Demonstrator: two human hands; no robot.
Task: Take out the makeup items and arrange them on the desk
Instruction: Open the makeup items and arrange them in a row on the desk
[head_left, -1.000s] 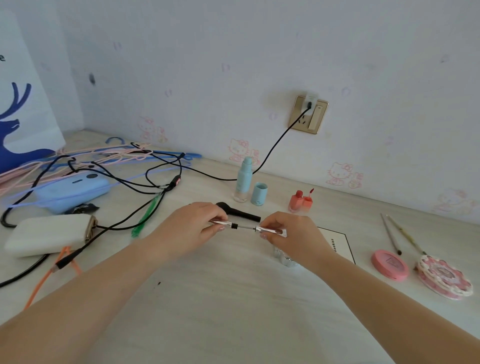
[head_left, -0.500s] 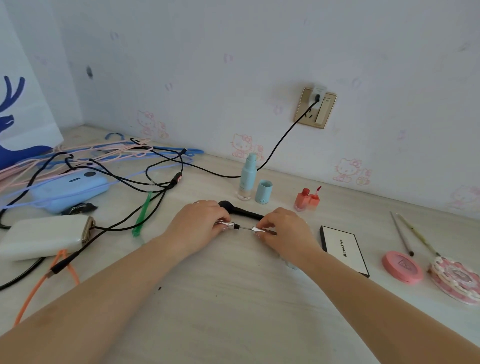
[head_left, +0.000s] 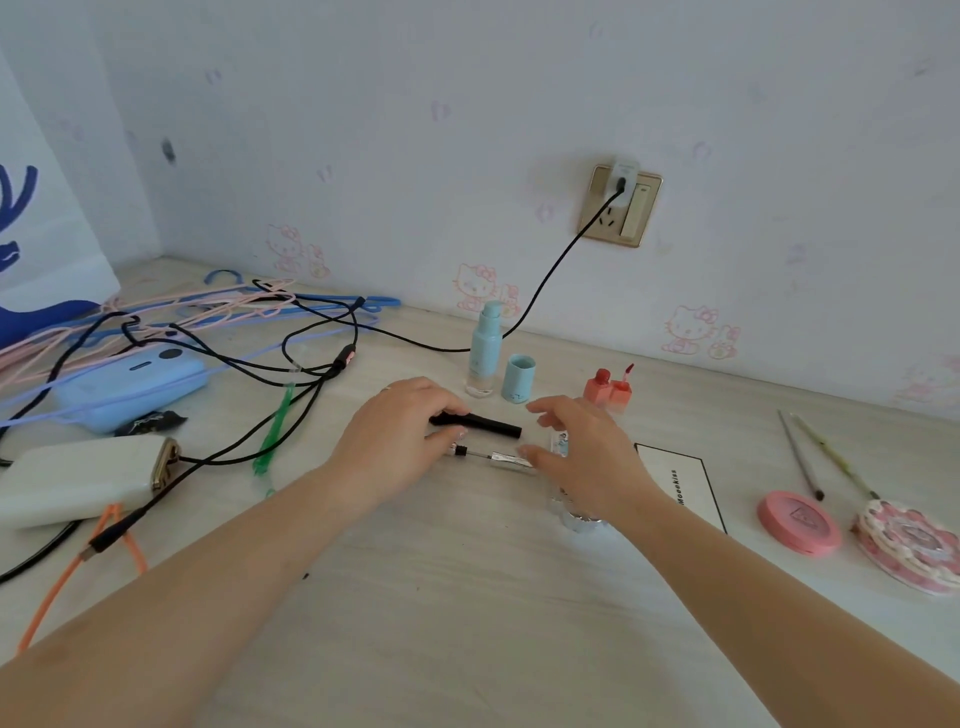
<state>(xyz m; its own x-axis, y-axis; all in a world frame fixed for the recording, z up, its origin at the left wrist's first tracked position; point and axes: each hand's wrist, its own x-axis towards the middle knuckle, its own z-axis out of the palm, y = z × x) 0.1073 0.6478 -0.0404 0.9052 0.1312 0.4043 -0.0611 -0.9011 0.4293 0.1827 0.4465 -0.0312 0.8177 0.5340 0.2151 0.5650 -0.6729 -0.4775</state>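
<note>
A thin silver makeup pen (head_left: 501, 458) lies across the desk (head_left: 467, 623) between my hands. My left hand (head_left: 400, 439) pinches its left end, fingers curled over a black tube (head_left: 493, 424) just behind it. My right hand (head_left: 576, 449) hovers at the pen's right end with fingers spread, holding nothing. Behind stand a blue bottle (head_left: 485, 353), its blue cap (head_left: 518, 378) and a red lip gloss (head_left: 608, 391). To the right lie a white palette box (head_left: 685, 483), a pink compact (head_left: 797, 522), a pink-and-white round case (head_left: 909, 545) and two thin brushes (head_left: 802, 454). A clear silver item (head_left: 579, 519) is partly hidden under my right wrist.
Tangled black cables (head_left: 249, 364) and pink and blue hangers (head_left: 208, 306) cover the left of the desk, with a blue power bank (head_left: 130, 384), a white power bank (head_left: 72, 480) and an orange cord (head_left: 57, 597). A wall socket (head_left: 621, 205) holds a plug.
The pen has come down onto the desk beside the black tube. My right hand has let go of it and spread its fingers. The view has shifted slightly.
</note>
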